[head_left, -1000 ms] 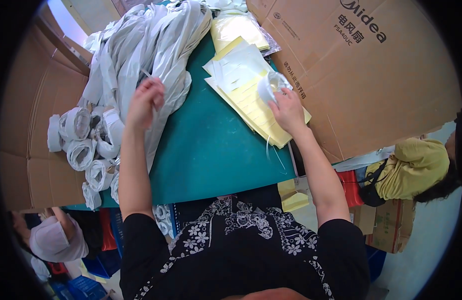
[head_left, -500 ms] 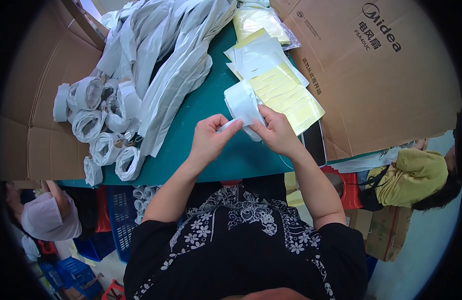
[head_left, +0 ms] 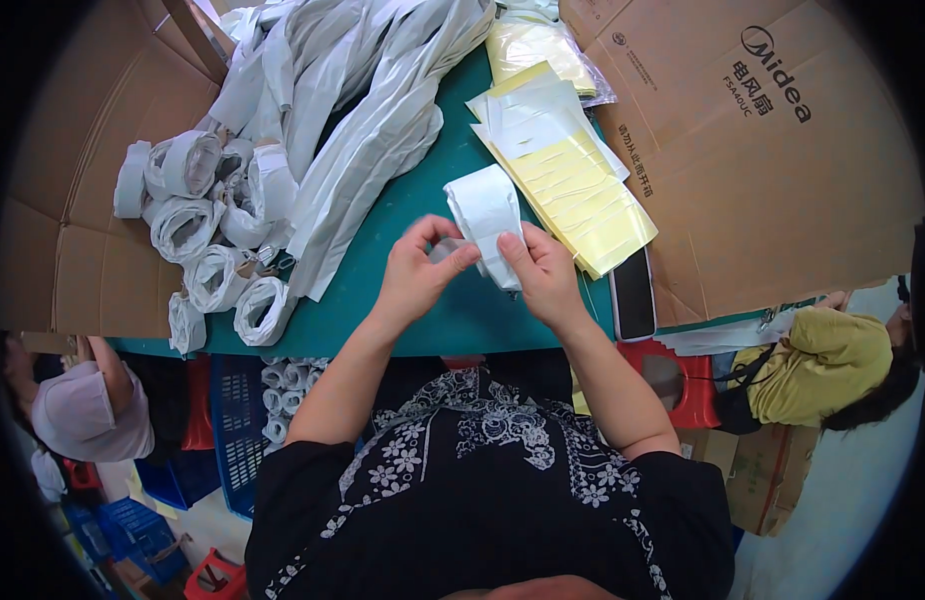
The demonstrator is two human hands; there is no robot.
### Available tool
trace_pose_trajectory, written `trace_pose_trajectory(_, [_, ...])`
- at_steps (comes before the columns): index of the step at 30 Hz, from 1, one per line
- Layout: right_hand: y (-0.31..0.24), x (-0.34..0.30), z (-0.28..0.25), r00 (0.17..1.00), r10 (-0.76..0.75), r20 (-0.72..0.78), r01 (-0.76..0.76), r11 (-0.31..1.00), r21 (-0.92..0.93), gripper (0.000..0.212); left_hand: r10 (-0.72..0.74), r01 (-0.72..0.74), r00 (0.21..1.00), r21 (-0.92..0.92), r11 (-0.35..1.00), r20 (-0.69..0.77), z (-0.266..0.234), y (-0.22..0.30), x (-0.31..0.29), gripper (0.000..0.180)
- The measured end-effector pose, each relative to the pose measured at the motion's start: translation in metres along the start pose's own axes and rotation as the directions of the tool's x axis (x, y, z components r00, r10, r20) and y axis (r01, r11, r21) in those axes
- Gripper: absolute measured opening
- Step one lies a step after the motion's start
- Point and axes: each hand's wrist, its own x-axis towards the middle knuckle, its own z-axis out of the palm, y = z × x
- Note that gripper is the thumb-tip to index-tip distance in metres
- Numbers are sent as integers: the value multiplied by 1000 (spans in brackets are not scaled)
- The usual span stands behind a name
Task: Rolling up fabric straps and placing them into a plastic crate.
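Observation:
A flattened roll of white strap (head_left: 488,205) is in my right hand (head_left: 548,275), above the front part of the green table. My right thumb presses on its face, and the other fingers are behind it. Just left of the roll is my left hand (head_left: 420,270), thumb and fingers curled together. A pale, blurred bit shows between those fingers; I cannot tell whether it is the strap's loose end or a separate piece. Sheets of yellow and white label stickers (head_left: 578,195) lie beyond my right hand.
Several white strap rolls (head_left: 218,278) with metal clips lie at left, beside long white straps (head_left: 373,150). Cardboard (head_left: 743,170) stands at both sides of the green table (head_left: 373,290). A phone (head_left: 634,295) lies near its right edge. People sit at left and right.
My left hand has drawn slightly left, away from the roll's face. The roll now stands more upright in my right hand, its face less covered. The whole view has shifted a little, showing more phone.

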Motion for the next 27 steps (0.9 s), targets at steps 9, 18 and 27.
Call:
trace_pose_trajectory(9, [-2, -5, 15, 830, -555, -54, 404, 665, -628, 34, 204, -167, 972, 264, 950, -118, 7, 5, -12, 26])
trace_pose_trajectory(18, [-26, 0, 2, 841, -462, 281, 532, 618, -578, 36, -96, 238, 955, -532, 813, 282, 2, -15, -8, 28])
trace_pose_trajectory(27, [-33, -1, 16, 770, -527, 361, 630, 537, -561, 49, 1, 370, 878, -682, 631, 478, -12, -32, -8, 56])
